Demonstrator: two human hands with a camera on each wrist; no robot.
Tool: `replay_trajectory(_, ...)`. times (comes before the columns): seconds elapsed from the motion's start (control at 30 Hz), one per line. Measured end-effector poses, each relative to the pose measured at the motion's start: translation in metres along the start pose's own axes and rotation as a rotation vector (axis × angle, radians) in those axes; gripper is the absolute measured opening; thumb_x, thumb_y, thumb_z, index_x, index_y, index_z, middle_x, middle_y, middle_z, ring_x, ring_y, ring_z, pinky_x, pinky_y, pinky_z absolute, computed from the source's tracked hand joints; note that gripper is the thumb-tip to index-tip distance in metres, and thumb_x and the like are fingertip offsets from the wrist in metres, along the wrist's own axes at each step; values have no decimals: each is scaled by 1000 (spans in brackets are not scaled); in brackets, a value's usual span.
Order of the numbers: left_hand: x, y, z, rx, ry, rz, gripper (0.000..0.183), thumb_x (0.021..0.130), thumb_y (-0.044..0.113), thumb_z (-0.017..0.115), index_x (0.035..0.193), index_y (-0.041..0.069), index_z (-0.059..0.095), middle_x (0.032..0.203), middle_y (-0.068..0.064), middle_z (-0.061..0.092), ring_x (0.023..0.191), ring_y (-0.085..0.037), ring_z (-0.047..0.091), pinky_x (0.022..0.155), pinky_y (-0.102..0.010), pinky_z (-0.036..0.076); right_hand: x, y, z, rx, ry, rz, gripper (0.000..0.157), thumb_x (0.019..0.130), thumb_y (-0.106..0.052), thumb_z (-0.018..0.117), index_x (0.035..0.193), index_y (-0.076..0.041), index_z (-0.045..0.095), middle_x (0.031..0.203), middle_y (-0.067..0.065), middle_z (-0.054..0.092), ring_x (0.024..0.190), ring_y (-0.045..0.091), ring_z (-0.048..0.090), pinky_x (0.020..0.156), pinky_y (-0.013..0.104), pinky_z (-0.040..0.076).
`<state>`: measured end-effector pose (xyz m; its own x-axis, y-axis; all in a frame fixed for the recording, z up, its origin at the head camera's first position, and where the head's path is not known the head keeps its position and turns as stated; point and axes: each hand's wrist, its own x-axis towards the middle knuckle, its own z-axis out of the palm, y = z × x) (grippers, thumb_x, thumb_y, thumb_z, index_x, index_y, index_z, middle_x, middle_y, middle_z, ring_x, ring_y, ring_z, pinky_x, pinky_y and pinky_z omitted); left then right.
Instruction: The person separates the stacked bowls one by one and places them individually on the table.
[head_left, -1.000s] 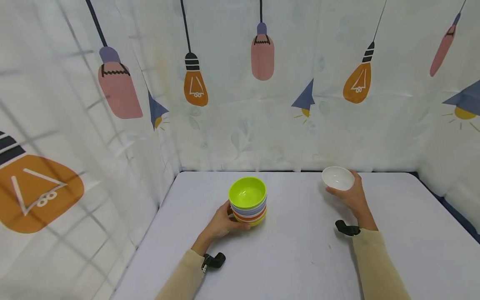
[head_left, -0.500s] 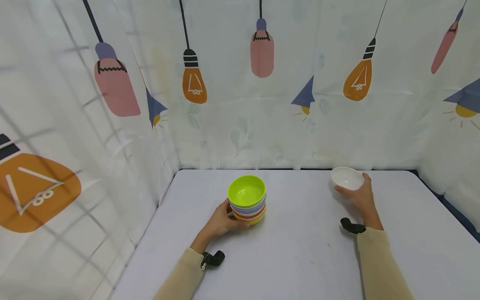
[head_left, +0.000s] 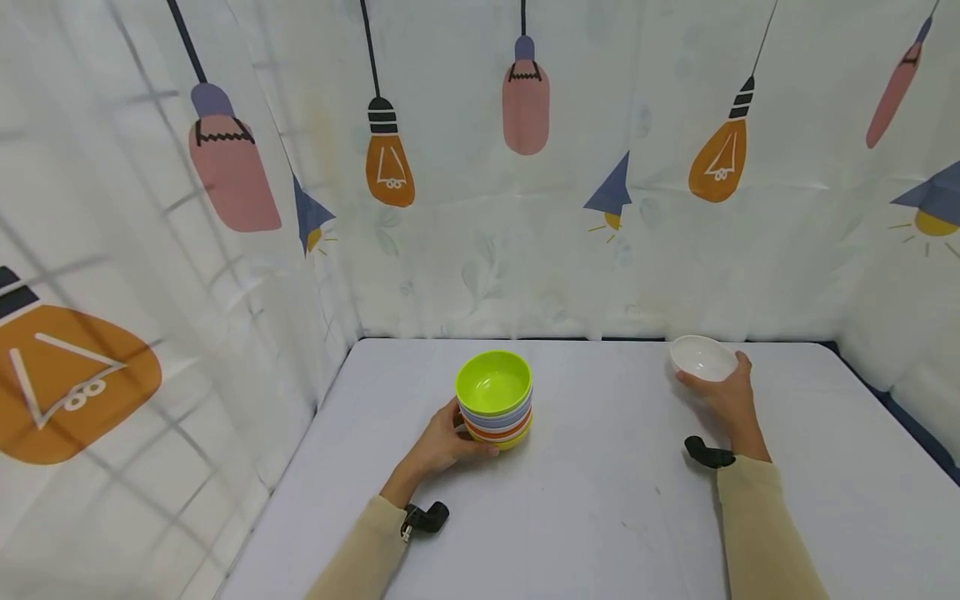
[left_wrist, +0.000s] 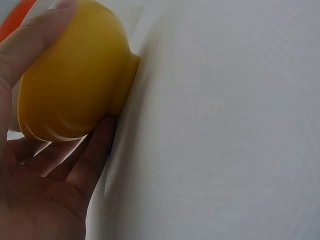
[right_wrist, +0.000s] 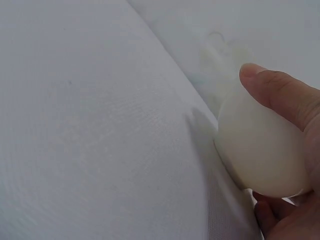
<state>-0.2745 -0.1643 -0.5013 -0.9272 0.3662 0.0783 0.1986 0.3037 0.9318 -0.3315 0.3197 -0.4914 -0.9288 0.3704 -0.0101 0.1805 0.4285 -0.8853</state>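
A stack of nested bowls [head_left: 494, 389] stands left of the table's middle, lime green on top, with bluish, white and orange rims below and a yellow bowl [left_wrist: 82, 75] at the bottom. My left hand [head_left: 438, 442] grips the stack low on its left side, thumb in front and fingers behind. In the left wrist view the yellow bowl's foot is right at the tabletop. Toward the back right, my right hand [head_left: 727, 396] holds a white bowl [head_left: 702, 357] by its right side. The right wrist view shows my thumb along this bowl [right_wrist: 260, 145] and fingers curled beneath.
The white-covered table [head_left: 585, 500] reaches back to a curtain [head_left: 450, 267] printed with lamps and bulbs. Another curtain side runs along the left, and a dark edge [head_left: 911, 429] borders the table on the right. Each wrist wears a black camera mount [head_left: 708, 452].
My right hand has moved to the right with the white bowl, slowing in the last half second. The left hand and the stack stay in place; the view has tilted slightly.
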Motion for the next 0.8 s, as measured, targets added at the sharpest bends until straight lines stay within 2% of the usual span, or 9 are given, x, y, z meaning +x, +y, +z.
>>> replay_trajectory(0.27, -1, 6, 0, -37, -14, -11, 86, 64, 28, 90, 135, 38, 43, 131, 10, 56, 122, -17, 54, 100, -37, 49, 1, 3, 0, 32, -5, -13, 122, 77, -48, 77, 153, -13, -11, 157, 25, 13, 140, 46, 23, 112, 60, 26)
replay_trajectory(0.63, -2, 6, 0, -35, -13, -19, 86, 63, 30, 91, 135, 39, 43, 130, 11, 56, 122, -15, 54, 100, -37, 49, 2, 3, 0, 35, -6, -3, 121, 78, -45, 77, 153, -13, -12, 157, 25, 11, 141, 46, 22, 112, 61, 26)
replay_trajectory(0.8, -2, 5, 0, -16, -8, -16, 86, 63, 33, 90, 134, 40, 43, 130, 12, 56, 122, -15, 54, 104, -39, 46, 3, 0, -2, -15, -22, 19, 125, 78, -49, 76, 151, -14, -19, 158, 24, 1, 140, 49, 18, 111, 64, 26)
